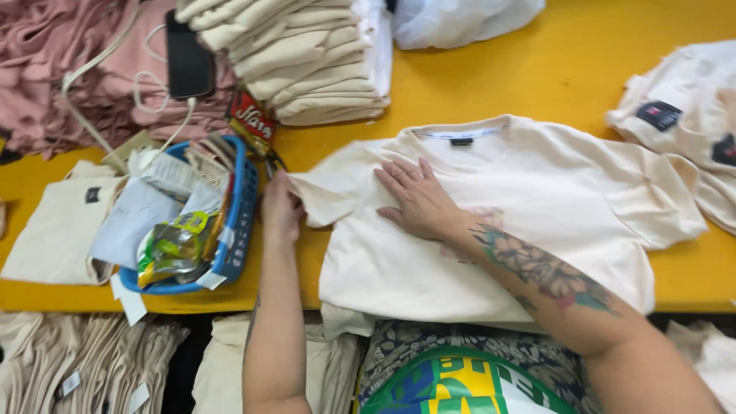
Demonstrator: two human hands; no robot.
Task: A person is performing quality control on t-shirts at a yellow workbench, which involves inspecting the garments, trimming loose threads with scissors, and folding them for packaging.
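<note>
A cream T-shirt point(537, 207) lies spread flat on the yellow table point(552, 77), collar toward the far side. My right hand point(418, 199) rests flat on its left chest area, fingers spread, the tattooed forearm crossing the shirt. My left hand point(280, 211) grips the tip of the shirt's left sleeve at the table's left-middle, beside a blue basket point(239, 222).
The blue basket holds papers and snack packets. A stack of folded cream shirts point(307, 61) stands at the back, with pink garments point(46, 69) and a charging phone point(188, 55) to its left. More cream shirts point(682, 115) lie at right; a folded one point(61, 230) lies at left.
</note>
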